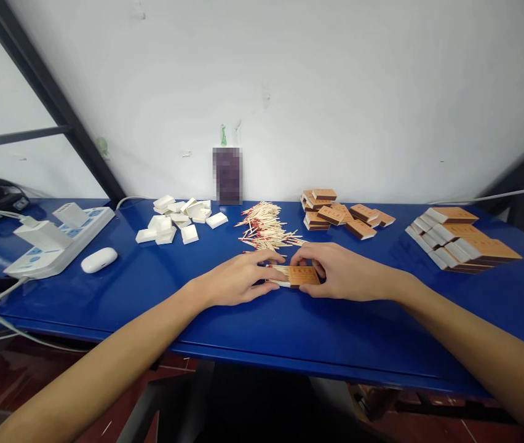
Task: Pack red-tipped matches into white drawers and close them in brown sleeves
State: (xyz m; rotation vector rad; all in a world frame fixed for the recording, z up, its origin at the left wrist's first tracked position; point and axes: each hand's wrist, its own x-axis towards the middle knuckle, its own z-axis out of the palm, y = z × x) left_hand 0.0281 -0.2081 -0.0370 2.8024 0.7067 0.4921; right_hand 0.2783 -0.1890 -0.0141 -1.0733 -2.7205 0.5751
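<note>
Just in front of the loose matches, my right hand [347, 271] grips the orange-brown matchbox sleeve [303, 277] between thumb and fingers. A white matchbox tray [283, 283] with matches in it is partly inside the sleeve, its left part sticking out. My left hand [237, 278] closes on that exposed end, thumb on the near side and fingers on the far side, one finger over the matches. Close beyond both hands lies a loose heap of red-tipped matches [266, 226]. The inside of the sleeve is hidden.
Several white trays [165, 223] lie at the back left, and several brown sleeves [339, 213] at the back right. Stacked matchboxes [478, 240] stand at far right. A power strip [84, 229] with cables and a white earbud case [99, 260] occupy the left of the blue table [151, 326].
</note>
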